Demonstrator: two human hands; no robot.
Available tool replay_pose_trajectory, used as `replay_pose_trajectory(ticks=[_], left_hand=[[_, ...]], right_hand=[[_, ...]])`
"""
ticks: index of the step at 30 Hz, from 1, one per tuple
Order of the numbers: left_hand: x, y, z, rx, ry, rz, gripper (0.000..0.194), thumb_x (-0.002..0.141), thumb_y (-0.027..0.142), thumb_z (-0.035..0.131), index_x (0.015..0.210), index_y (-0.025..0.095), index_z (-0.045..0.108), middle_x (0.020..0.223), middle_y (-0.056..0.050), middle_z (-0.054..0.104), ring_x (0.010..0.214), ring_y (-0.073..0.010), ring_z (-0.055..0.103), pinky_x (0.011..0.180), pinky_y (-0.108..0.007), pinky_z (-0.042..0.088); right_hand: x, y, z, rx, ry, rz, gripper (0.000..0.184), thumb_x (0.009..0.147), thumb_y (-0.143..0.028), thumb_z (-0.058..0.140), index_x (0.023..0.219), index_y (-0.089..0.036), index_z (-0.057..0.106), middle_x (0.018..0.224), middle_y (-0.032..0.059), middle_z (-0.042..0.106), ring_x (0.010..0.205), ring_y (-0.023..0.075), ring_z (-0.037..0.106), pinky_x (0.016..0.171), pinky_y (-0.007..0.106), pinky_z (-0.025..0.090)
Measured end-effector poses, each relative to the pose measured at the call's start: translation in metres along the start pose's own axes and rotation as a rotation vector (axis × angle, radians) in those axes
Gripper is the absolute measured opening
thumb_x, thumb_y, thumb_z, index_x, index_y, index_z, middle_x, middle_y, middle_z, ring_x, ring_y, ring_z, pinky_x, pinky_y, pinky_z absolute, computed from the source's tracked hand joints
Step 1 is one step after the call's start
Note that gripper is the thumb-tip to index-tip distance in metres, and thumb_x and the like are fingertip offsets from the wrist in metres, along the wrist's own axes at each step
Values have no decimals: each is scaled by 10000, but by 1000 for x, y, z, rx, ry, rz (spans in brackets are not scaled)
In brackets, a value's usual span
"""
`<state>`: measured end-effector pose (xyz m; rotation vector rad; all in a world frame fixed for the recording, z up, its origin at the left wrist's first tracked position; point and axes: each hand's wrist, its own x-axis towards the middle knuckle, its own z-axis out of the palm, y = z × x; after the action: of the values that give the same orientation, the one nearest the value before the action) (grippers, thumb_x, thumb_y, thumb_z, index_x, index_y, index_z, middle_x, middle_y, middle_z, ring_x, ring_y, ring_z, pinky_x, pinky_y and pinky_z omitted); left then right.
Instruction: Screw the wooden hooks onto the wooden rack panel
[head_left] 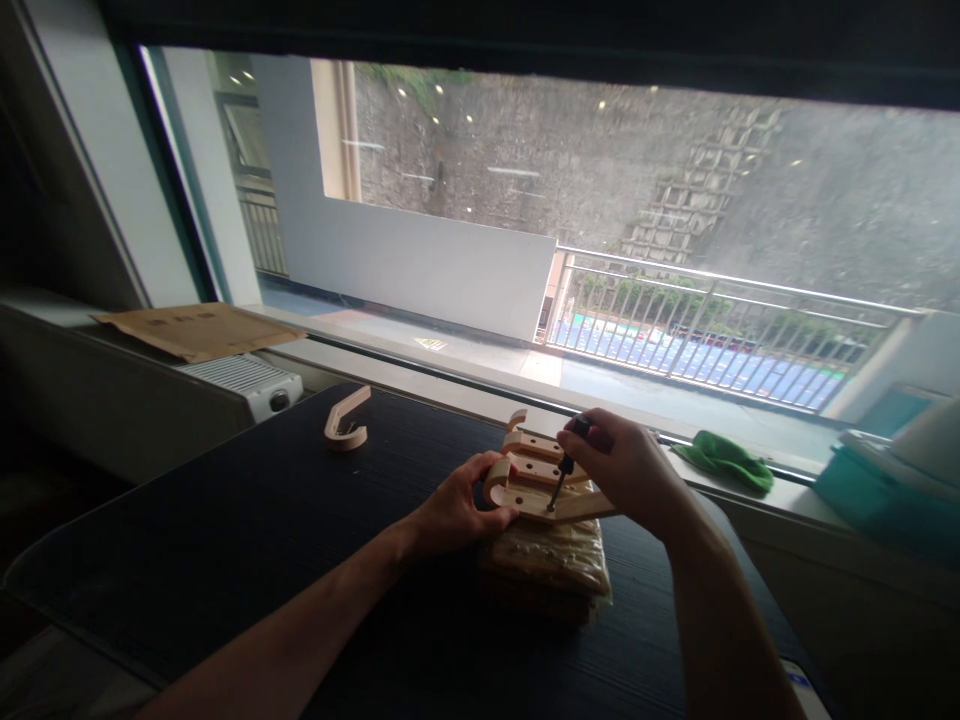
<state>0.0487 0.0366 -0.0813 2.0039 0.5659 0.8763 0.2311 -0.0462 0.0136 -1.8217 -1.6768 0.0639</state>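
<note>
My right hand (630,465) is closed around the dark handle of a screwdriver (560,477). Its shaft slants down, and the tip meets a hole in the nearest wooden hook piece (531,505). My left hand (465,505) grips the curled end of that same piece, thumb low and fingers behind. More pale wooden hook pieces (531,442) with dark holes lie in a row just behind it. Beneath them sits a stack wrapped in clear plastic (555,560); what is inside cannot be made out.
Another wooden hook (346,430) with small screws in its curve lies on the dark table (247,530). A brown envelope (202,330) rests on a white heater (255,385) at left. By the window are a green cloth (724,462) and a teal container (885,490).
</note>
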Motion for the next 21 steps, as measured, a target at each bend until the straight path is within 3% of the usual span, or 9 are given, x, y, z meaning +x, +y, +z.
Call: replay_pose_trajectory(ticks=[12,21], left_hand=[[0,5,-1,-3,-9,-24,352,648,209,631,987,167,543,892,-15,558,811,-138,513,777,-247,441],[0,5,0,-15,-11,-30,349,652,207,628,988,175,539,881,-15,560,849,-156,523,801,-260,448]], right_hand=[[6,15,0,-103,34,97,432,751,-576,427,635,-186,570,515,-9,509,484,111,401,471,245,279],[1,-1,-1,13,15,-8,362,759,-521,455,736,-185,587,570,-2,569,500,107,446,488,236,295]])
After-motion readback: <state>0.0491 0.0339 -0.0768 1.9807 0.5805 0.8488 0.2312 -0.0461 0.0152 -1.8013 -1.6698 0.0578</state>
